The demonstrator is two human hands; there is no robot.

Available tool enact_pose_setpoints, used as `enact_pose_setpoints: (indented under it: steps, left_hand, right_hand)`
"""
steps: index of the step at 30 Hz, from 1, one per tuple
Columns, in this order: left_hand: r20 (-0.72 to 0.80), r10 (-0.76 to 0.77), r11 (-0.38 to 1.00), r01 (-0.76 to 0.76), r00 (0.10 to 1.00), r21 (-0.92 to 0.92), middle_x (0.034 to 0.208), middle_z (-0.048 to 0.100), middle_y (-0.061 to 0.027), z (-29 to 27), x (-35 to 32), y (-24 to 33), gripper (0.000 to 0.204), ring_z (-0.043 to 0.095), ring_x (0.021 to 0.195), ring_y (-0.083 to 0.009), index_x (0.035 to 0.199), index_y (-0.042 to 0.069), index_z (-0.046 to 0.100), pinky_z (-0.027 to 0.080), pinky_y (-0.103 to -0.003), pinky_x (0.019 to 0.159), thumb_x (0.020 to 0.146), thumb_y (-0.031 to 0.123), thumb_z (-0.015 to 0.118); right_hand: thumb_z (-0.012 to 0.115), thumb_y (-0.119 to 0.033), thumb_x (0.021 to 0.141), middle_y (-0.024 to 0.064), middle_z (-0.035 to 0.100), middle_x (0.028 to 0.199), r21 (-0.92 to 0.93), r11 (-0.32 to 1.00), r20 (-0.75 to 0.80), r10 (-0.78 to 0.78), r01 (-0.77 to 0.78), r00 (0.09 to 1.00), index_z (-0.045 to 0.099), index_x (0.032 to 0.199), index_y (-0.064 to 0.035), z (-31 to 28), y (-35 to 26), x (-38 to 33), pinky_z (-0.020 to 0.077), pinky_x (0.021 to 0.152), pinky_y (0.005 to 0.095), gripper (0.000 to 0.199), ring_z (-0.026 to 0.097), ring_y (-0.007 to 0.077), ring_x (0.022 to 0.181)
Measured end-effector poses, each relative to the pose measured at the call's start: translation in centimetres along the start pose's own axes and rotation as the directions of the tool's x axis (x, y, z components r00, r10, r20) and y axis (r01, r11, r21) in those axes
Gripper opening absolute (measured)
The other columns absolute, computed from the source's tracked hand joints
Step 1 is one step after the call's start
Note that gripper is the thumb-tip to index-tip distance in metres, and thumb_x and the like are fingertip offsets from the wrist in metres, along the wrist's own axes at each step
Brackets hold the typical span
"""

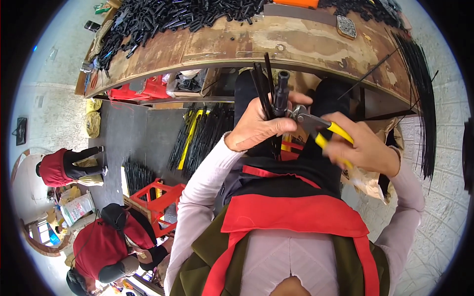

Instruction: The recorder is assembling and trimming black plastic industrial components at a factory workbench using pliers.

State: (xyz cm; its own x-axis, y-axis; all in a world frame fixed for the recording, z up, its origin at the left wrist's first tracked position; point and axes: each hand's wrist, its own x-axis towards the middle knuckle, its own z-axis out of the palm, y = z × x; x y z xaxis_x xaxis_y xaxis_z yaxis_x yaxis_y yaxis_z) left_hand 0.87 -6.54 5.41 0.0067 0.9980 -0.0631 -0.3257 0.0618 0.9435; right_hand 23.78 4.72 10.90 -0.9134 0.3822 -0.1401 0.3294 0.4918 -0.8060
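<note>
My left hand (256,129) is closed around several thin black rods (261,91) and a thicker black tube-shaped part (281,94) with a round hollow top. They stand roughly upright above my lap. In my right hand (368,143) is a pair of pliers (339,132) with yellow handles, its handles spread and my lower fingers smeared by motion. The metal jaws reach to a small shiny piece beside the black part, close to my left thumb. Whether the jaws grip that piece, I cannot tell.
A worn wooden bench (217,44) lies ahead, bearing a heap of black tube parts (168,22) and a small tin (346,27). Long black rods (419,103) hang off its right end. More rods (202,140) and a red stool (158,207) stand left. Two people in red work farther left.
</note>
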Motion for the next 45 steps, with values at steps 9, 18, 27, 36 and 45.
enact_pose_setpoints:
  steps: [9,18,27,36,45]
  left_hand:
    - [0.027,0.009,1.000,-0.010,1.000,0.026,0.078,0.060,-0.0014,0.6,-0.3,0.2,0.057,0.052,0.064,-0.0068,0.112,-0.003,0.063,0.039,-0.022,0.057,0.079,0.040,0.080]
    - [0.045,0.063,0.996,-0.066,0.997,0.057,0.083,0.057,-0.0020,0.7,-0.3,-0.3,0.055,0.053,0.065,-0.0082,0.110,-0.001,0.062,0.039,-0.022,0.057,0.080,0.041,0.079]
    - [0.079,0.062,0.998,-0.060,0.995,-0.026,0.093,0.064,-0.0020,0.2,-0.7,-0.3,0.031,0.059,0.083,-0.0072,0.111,0.000,0.060,0.048,-0.023,0.071,0.088,0.015,0.073]
    - [0.004,0.070,0.984,-0.070,0.998,0.163,0.091,0.062,-0.0025,1.1,-0.9,0.1,0.022,0.057,0.081,-0.0087,0.102,-0.001,0.064,0.047,-0.024,0.072,0.083,0.006,0.074]
    - [-0.208,0.047,0.997,-0.034,0.977,0.068,0.069,0.051,0.0012,-0.4,1.3,-0.8,0.050,0.049,0.060,-0.0070,0.130,-0.001,0.051,0.038,-0.021,0.055,0.081,0.001,0.061]
  right_hand:
    - [0.066,-0.013,0.084,0.0157,0.061,0.093,-0.310,0.942,-0.241,-0.210,0.130,0.947,0.048,0.126,-0.0024,2.1,0.6,-0.8,0.0486,0.076,0.0381,0.047,0.061,0.0352,0.081]
    - [0.066,-0.008,0.087,0.0202,0.063,0.111,-0.110,0.989,-0.157,-0.115,0.098,0.981,0.056,0.121,0.0006,3.1,1.5,-0.2,0.0493,0.083,0.0387,0.037,0.062,0.0389,0.098]
    - [0.058,0.001,0.087,0.0217,0.061,0.103,-0.116,0.993,-0.167,-0.048,0.029,0.985,0.054,0.116,0.0022,3.3,0.1,-0.4,0.0484,0.080,0.0405,0.029,0.062,0.0385,0.092]
    - [0.064,-0.009,0.089,0.0208,0.060,0.083,-0.124,0.988,-0.077,0.082,-0.091,0.994,0.053,0.099,-0.0001,1.9,-1.4,-0.4,0.0478,0.067,0.0406,0.018,0.060,0.0414,0.077]
    - [0.069,-0.006,0.078,0.0173,0.063,0.089,-0.483,0.875,-0.437,-0.271,0.030,0.858,0.059,0.100,-0.0055,-3.1,6.1,4.4,0.0495,0.068,0.0425,0.024,0.063,0.0366,0.083]
